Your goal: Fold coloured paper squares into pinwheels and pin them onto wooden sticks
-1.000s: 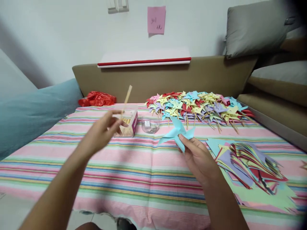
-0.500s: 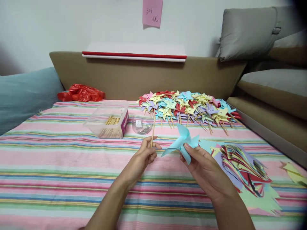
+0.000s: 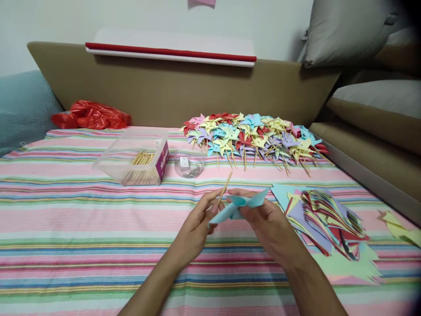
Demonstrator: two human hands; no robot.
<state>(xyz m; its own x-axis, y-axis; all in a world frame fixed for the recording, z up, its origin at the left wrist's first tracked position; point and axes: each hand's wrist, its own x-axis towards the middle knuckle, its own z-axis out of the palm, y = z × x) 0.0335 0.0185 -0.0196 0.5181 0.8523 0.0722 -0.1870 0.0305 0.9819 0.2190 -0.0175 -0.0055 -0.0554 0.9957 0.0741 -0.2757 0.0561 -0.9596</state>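
A thin wooden stick (image 3: 225, 188) slants up from the closed fingers of my left hand (image 3: 197, 224). My right hand (image 3: 268, 224) pinches a light blue paper pinwheel (image 3: 241, 202), tilted so that its blades show nearly edge-on. The two hands are close together above the cloth, and one blade reaches across in front of my left fingertips. Whether stick and pinwheel touch I cannot tell. Beyond my left hand stand a clear plastic box (image 3: 112, 160) of wooden sticks (image 3: 142, 166) and a round clear dish (image 3: 189, 166) with small metal pieces and a white-labelled item.
A heap of finished pinwheels (image 3: 253, 136) on sticks lies at the back. To the right are stacked coloured papers (image 3: 329, 219) and a yellow paper piece (image 3: 399, 228). A red plastic bag (image 3: 95, 115) sits back left. Cushions (image 3: 348, 35) border the striped cloth (image 3: 98, 245).
My hands have come together, the stick now leaning right towards the pinwheel. The pinwheel has turned from facing me to nearly edge-on. The view has tilted downward.
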